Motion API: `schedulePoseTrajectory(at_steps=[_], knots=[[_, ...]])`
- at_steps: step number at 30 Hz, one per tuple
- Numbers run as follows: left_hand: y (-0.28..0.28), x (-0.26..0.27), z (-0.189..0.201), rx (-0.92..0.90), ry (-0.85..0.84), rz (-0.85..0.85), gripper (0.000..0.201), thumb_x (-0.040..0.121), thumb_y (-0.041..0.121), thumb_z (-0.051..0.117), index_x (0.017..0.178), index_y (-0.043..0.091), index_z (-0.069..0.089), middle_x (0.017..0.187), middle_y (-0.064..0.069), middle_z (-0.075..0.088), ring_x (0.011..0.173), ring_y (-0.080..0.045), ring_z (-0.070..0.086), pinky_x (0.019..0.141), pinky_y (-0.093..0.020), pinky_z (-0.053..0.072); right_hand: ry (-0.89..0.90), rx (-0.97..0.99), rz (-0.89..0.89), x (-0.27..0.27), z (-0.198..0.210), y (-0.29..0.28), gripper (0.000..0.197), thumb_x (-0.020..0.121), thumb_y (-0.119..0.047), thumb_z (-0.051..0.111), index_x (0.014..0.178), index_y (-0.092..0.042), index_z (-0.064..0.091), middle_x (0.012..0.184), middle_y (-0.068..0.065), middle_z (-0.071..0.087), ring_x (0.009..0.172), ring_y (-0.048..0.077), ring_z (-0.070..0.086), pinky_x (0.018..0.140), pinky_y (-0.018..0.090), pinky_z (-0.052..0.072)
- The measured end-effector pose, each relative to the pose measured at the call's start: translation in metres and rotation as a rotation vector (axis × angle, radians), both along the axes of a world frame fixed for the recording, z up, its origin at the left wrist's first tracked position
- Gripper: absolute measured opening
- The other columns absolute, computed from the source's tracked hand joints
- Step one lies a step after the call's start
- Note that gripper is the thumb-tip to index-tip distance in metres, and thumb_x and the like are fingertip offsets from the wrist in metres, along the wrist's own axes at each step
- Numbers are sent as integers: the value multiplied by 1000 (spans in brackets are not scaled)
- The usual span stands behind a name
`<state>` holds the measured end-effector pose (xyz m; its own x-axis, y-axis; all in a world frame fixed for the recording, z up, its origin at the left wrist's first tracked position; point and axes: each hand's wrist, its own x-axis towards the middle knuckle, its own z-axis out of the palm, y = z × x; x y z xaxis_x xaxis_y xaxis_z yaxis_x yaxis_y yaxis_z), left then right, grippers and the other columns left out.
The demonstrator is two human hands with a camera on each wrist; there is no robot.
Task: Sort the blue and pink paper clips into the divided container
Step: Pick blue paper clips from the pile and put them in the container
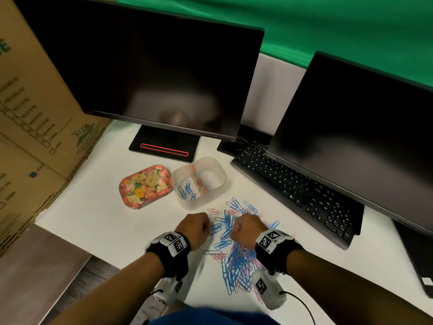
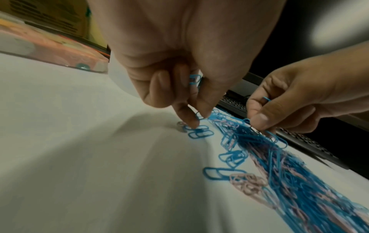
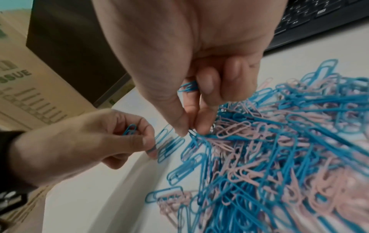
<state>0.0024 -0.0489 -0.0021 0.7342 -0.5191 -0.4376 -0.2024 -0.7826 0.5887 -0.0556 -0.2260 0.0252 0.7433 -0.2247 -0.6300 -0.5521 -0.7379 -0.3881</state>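
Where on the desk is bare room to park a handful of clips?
Bare white desk lies left of the left hand, below the floral lid. Crowded: the clip pile around the right hand, running up toward the divided container and keyboard.

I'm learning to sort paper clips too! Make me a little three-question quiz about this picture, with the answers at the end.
1. True or false: the divided container already holds pink clips.
2. What colour are the clips that the left hand and the right hand hold tucked in their fingers? A) pink B) blue C) one of each
3. Fill in: the flowered lid lies to the ____ of the container, seen from the head camera.

Key:
1. False. Only blue clips show, in its left compartment; the right one looks empty.
2. B. Both hands keep blue clips while reaching into the mixed pile.
3. Left.
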Motion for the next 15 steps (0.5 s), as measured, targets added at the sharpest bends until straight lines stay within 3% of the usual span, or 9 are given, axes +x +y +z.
schedulePoseTrajectory(at_steps=[3, 5, 7, 10, 13, 15], knots=[[2, 0, 4, -120, 41, 66, 18, 86, 10, 53, 90, 27, 59, 87, 1, 66, 84, -18, 61, 72, -21, 43, -32, 109, -43, -2, 1, -10, 15, 77, -12, 60, 67, 0, 64, 64, 2, 57, 61, 14, 54, 57, 17, 44], [1, 2, 7, -166, 88, 88, 29, 88, 9, 51, 108, 28, 60, 88, 0, 68, 81, -14, 59, 73, -19, 41, -61, 152, -50, -4, 3, -15, 13, 76, -12, 60, 74, -4, 70, 67, -1, 62, 61, 10, 57, 58, 15, 45], [-1, 5, 10, -210, 162, 123, 34, 90, 9, 48, 114, 29, 61, 91, 1, 68, 82, -13, 59, 75, -19, 41, -94, 184, -42, -5, 7, -18, 11, 77, -13, 61, 74, -8, 70, 72, -2, 65, 68, 11, 59, 61, 16, 45], [-7, 9, 13, -285, 284, 215, 24, 93, 7, 47, 101, 21, 65, 88, 1, 63, 79, -11, 55, 69, -17, 41, -138, 217, -60, -4, 13, -20, 10, 79, -12, 63, 72, -17, 68, 73, -6, 64, 71, 10, 58, 62, 17, 44], [-13, 11, 16, -397, 437, 397, 23, 86, -3, 44, 81, 10, 62, 70, -3, 54, 53, -11, 43, 46, -18, 32, -151, 132, -49, -2, 11, -15, 4, 77, -17, 67, 74, -19, 68, 72, -5, 64, 70, 12, 60, 66, 21, 51], [-14, 12, 19, -476, 547, 512, 12, 75, 1, 46, 70, 8, 56, 64, -10, 45, 45, -16, 35, 45, -20, 24, -118, 87, 12, -3, 7, -6, 10, 75, -26, 72, 73, -19, 65, 70, -6, 62, 69, 14, 60, 71, 27, 55]])
